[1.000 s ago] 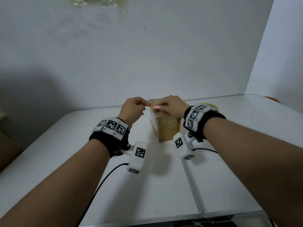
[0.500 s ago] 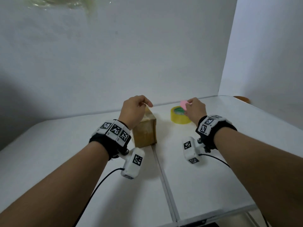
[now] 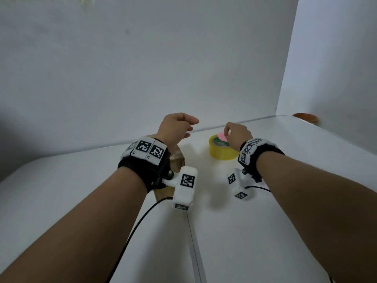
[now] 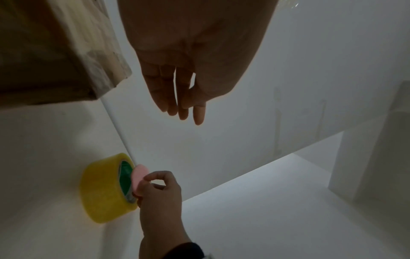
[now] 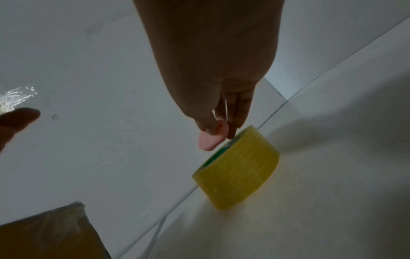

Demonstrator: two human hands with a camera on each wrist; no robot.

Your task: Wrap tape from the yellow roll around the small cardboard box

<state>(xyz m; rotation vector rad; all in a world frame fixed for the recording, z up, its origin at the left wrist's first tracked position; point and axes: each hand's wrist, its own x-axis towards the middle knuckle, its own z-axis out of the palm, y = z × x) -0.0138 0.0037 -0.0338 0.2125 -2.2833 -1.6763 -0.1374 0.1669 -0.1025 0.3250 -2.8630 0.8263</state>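
On the white table point(image 3: 265, 221) we see the small cardboard box point(image 3: 177, 158) standing left of centre, largely hidden in the head view behind our left wrist band and its camera. Our left hand point(image 3: 177, 127) hangs above the box with loosely bent fingers, holding nothing that we can make out. To the right lies the yellow tape roll point(image 3: 221, 149) flat on the table, well apart from the box, its near side cut off by our right wrist. Our right hand point(image 3: 236, 133) pinches a small pink object point(image 5: 211, 138) between thumb and fingers just over the roll's green core; what that object is we cannot tell. At the far right edge sits a brown object point(image 3: 305, 118), partly cut off.
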